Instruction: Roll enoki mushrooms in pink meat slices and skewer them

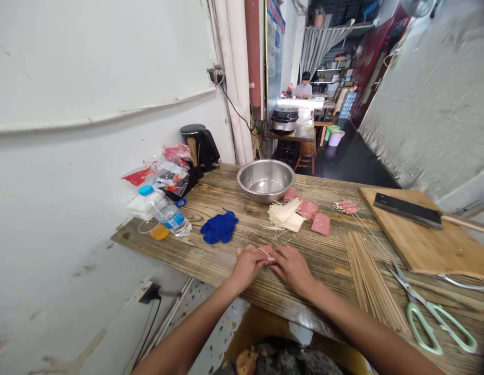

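Observation:
Near the table's front edge, my left hand [249,264] and my right hand [292,265] meet over a pink meat slice [266,250] with thin white strands on it. Fingers of both hands are closed on the slice from either side; the fingertips partly hide it. Just beyond lies a bunch of enoki mushrooms [287,214], with more flat meat slices [320,224] beside it. Several finished-looking meat rolls [346,207] on a skewer rest farther right. A pile of bamboo skewers [372,284] lies to the right of my right hand.
A steel bowl [266,179] stands at the back. On the right are scissors [425,302] and a cleaver [408,210] on a cutting board [437,245]. Blue gloves [219,226] and a water bottle [166,211] lie left. A person [303,87] sits far back.

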`<state>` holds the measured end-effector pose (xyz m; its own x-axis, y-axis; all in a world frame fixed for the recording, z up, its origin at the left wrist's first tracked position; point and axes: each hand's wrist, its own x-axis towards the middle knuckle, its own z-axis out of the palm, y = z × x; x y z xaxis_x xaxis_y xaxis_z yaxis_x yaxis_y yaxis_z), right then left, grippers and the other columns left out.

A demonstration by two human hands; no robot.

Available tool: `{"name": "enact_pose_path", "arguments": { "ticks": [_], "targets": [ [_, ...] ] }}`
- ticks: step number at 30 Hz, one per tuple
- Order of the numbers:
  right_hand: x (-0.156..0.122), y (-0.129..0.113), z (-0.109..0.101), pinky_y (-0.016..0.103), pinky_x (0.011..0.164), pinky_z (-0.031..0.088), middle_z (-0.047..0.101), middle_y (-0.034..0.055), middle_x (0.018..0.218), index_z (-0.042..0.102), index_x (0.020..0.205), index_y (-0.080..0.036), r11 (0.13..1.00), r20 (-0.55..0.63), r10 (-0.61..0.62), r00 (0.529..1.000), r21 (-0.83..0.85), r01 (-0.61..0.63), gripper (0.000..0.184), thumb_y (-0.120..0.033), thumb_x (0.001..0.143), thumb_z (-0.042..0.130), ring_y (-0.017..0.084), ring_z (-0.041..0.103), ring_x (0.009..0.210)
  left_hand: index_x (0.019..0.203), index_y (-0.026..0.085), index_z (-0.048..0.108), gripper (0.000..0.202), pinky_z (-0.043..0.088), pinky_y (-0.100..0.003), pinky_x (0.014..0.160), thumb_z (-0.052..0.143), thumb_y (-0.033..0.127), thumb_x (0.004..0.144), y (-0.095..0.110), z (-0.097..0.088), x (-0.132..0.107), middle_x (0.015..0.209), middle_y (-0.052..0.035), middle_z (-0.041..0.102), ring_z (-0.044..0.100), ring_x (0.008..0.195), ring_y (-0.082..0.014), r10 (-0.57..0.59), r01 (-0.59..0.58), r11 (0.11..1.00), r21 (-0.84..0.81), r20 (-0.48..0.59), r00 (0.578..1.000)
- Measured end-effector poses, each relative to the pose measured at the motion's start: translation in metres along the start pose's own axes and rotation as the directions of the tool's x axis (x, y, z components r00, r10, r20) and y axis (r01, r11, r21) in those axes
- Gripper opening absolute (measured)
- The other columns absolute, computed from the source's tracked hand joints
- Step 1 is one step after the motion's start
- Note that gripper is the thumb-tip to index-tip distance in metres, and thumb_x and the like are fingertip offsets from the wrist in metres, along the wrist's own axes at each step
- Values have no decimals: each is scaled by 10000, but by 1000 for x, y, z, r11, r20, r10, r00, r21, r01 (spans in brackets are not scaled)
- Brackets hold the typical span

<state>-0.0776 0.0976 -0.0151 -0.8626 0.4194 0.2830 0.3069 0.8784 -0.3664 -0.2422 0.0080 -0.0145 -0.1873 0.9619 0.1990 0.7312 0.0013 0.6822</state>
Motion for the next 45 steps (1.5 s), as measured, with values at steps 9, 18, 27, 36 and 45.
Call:
{"name": "enact_pose_path", "arguments": {
  "ticks": [9,18,27,36,45],
  "targets": [
    [11,11,12,328,804,407,580,66,943,708,939,-219,991,58,-34,998,130,26,133,-215,846,611,202,467,909,836,309,764,135,314,-409,905,642,254,834,4,0,-3,1099,-16,686,460,1053,-238,-48,45,994,100,25,999],
    [19,19,14,299,751,404,632,60,798,745,857,-202,965,109,-78,991,258,48,170,-259,879,587,180,524,803,791,271,773,116,306,-383,860,662,248,813,3,1,-3,811,-36,726,529,894,-221,-140,138,988,69,25,990],
    [37,28,16,224,636,402,634,19,698,765,722,-194,851,236,200,951,440,-288,66,-251,735,735,131,555,676,843,285,759,135,294,-345,808,633,237,834,0,2,-4,782,-19,690,542,835,-185,-112,115,987,112,-32,993],
    [51,30,18,208,581,373,690,14,666,744,669,-149,865,375,291,880,291,-409,111,-167,716,645,118,568,608,994,284,701,152,246,-376,817,580,275,902,-4,10,-22,875,-10,721,533,907,-198,242,-197,925,324,-103,965],
    [47,23,13,214,599,366,675,25,701,730,692,-154,920,341,270,900,183,-345,153,-152,771,599,122,554,635,921,284,714,145,232,-397,823,569,274,910,2,8,-16,893,-4,714,516,907,-194,155,-131,941,313,-53,986]
  ]
}}
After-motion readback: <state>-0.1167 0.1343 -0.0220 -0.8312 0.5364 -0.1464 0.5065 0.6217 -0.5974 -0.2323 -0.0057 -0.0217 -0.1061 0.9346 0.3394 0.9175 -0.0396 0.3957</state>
